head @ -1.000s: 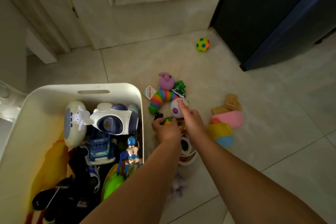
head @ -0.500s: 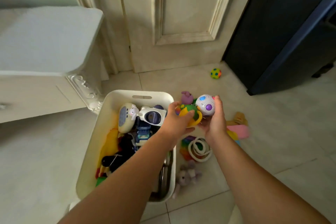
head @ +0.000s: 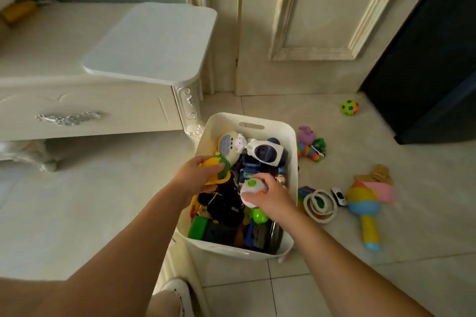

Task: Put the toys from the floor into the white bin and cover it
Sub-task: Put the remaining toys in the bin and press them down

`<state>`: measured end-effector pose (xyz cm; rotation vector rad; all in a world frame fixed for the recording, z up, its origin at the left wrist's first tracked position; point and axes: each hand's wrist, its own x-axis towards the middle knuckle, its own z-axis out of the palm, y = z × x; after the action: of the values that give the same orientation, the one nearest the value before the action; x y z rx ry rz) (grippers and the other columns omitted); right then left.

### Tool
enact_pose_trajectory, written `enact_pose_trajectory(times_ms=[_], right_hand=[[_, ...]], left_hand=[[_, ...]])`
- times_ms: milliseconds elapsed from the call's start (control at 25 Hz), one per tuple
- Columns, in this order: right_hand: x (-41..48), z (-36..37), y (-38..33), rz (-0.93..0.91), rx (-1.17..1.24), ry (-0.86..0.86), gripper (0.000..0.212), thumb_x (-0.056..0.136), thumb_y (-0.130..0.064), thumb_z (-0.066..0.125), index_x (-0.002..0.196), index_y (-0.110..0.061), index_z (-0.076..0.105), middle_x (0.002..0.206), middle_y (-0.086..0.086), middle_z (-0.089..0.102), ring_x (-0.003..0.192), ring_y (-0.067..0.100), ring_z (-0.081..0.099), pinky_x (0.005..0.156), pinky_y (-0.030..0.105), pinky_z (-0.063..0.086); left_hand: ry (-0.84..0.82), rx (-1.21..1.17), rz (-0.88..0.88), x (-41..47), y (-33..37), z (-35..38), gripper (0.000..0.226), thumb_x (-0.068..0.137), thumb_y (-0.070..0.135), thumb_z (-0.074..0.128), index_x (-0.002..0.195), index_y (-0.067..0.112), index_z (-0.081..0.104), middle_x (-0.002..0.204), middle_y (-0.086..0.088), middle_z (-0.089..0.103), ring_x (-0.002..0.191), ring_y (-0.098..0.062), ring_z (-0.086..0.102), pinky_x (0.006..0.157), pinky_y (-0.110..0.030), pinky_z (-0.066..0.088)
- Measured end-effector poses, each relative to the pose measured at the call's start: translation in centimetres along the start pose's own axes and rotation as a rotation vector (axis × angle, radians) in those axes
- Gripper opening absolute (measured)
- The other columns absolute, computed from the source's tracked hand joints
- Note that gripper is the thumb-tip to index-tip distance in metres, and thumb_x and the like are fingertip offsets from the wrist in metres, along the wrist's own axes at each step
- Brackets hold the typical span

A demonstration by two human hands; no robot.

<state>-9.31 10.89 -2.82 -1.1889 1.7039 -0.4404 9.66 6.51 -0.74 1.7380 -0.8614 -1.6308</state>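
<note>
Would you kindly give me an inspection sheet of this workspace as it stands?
Surface: pale tiled floor.
Job's things: white bin uncovered, heaped with toys; spotted ball, rainbow toy, white ring, toy car and rattle on the floor to its right.
Clutter: nothing seen.
Hands: left hand grips yellow-green toy over the bin; right hand grips white ball over it.
Cables: nothing seen.
Surroundings: white cabinet, panelled door, dark furniture.

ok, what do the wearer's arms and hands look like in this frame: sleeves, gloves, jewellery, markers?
Both are bare. The left hand and right hand wear no gloves, and no rings show. The left forearm and right forearm are uncovered right to the frame edge: no sleeve, watch, bracelet, strap, cable or tracking marker is visible.
</note>
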Motion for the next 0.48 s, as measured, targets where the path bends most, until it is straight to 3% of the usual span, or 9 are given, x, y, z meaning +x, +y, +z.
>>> enact_pose_trajectory(times_ms=[120,240,360,480], right_hand=[[0.1,-0.8,-1.2,0.043,-0.346,-0.285,0.055,0.073,-0.037,0.074,0.124,-0.039,0.052,0.124,0.004,0.044,0.107,0.024,0.053,0.082,0.032,0.053],[-0.7,-1.8,-2.9,0.049,-0.656,-0.489,0.055,0.076,-0.035,0.074,0.127,-0.039,0.055,0.129,0.002,0.045,0.111,0.024,0.052,0.082,0.028,0.048],[-0.9,-1.7,-3.6,0.065,-0.792,-0.602,0.042,0.081,-0.031,0.073,0.122,-0.026,0.065,0.129,-0.003,0.059,0.116,0.019,0.056,0.087,0.026,0.046],[-0.5,-0.3,-2.4,0.149,-1.066,-0.587,0.041,0.080,-0.032,0.074,0.114,-0.011,0.066,0.112,0.005,0.064,0.102,0.024,0.061,0.088,0.035,0.053]], left_hand=[[-0.027,0.072,-0.020,0.4,-0.8,0.4,0.043,0.079,0.029,0.078,0.116,0.025,0.058,0.118,-0.009,0.061,0.099,-0.022,0.066,0.069,-0.031,0.060],[-0.170,0.220,-0.043,0.5,-1.0,1.1,0.045,0.080,0.026,0.077,0.120,0.024,0.057,0.113,-0.011,0.063,0.085,-0.021,0.066,0.070,-0.028,0.059],[-0.327,0.446,-0.045,-0.1,-1.3,1.8,0.046,0.080,0.025,0.075,0.121,0.025,0.055,0.107,-0.006,0.061,0.078,-0.018,0.063,0.072,-0.028,0.058],[-0.395,0.644,-0.028,-0.4,-2.0,2.4,0.050,0.078,0.026,0.077,0.122,0.026,0.054,0.108,-0.004,0.057,0.085,-0.019,0.061,0.073,-0.027,0.058]])
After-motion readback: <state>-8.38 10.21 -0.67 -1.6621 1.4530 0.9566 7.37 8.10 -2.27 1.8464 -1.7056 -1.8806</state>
